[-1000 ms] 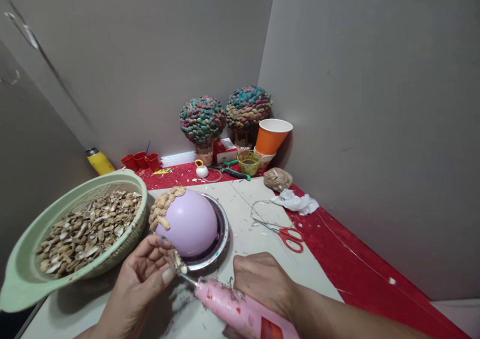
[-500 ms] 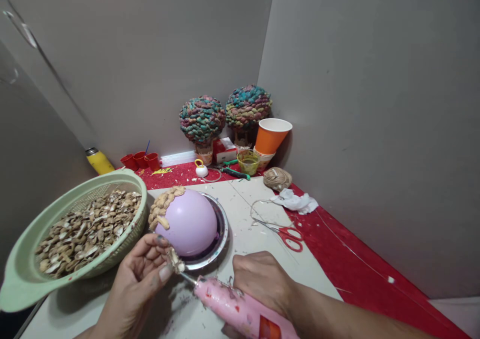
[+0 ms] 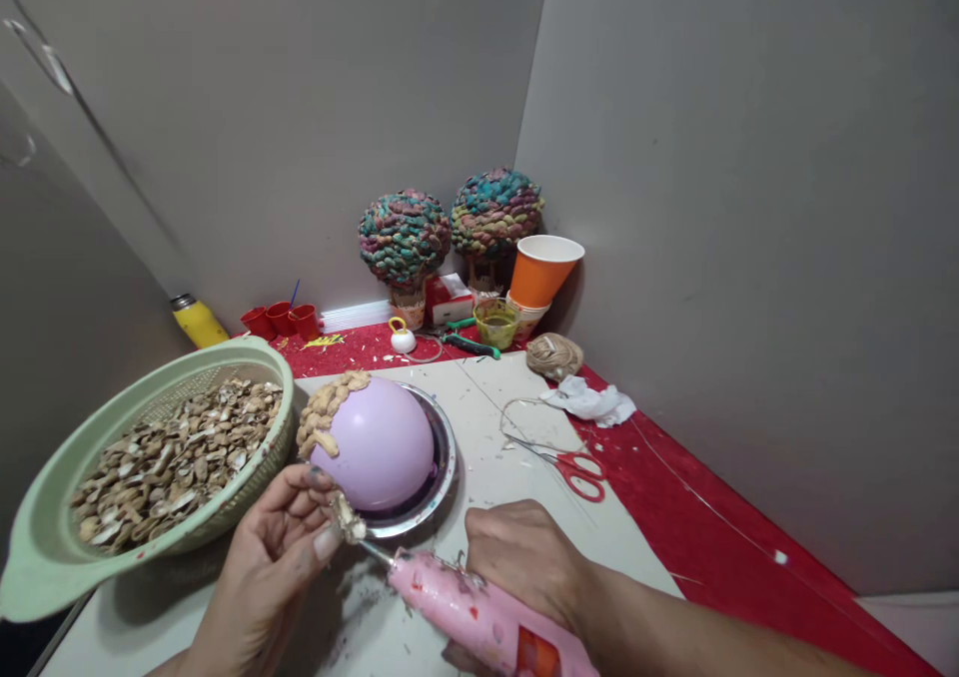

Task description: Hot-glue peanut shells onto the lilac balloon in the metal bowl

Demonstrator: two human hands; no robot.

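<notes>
Between its thumb and fingers, my left hand (image 3: 289, 537) pinches a peanut shell piece (image 3: 347, 519). The metal nozzle of a pink glue gun (image 3: 469, 602) touches or nearly touches that shell. My right hand (image 3: 524, 562) is wrapped round the gun's grip, its fingers partly hidden. Just beyond the hands a lilac balloon (image 3: 386, 442) rests in a round metal dish (image 3: 448, 472), with several shells (image 3: 326, 407) stuck on its upper left side.
A green colander (image 3: 289, 377) of shells stands at the left. Red-handled scissors (image 3: 580, 475), a twine ball (image 3: 554, 356) and crumpled tissue (image 3: 590, 401) lie right. Behind are two colourful shell-covered balls (image 3: 405, 241), an orange cup (image 3: 543, 273), red cups (image 3: 304, 322) and a yellow bottle (image 3: 199, 323).
</notes>
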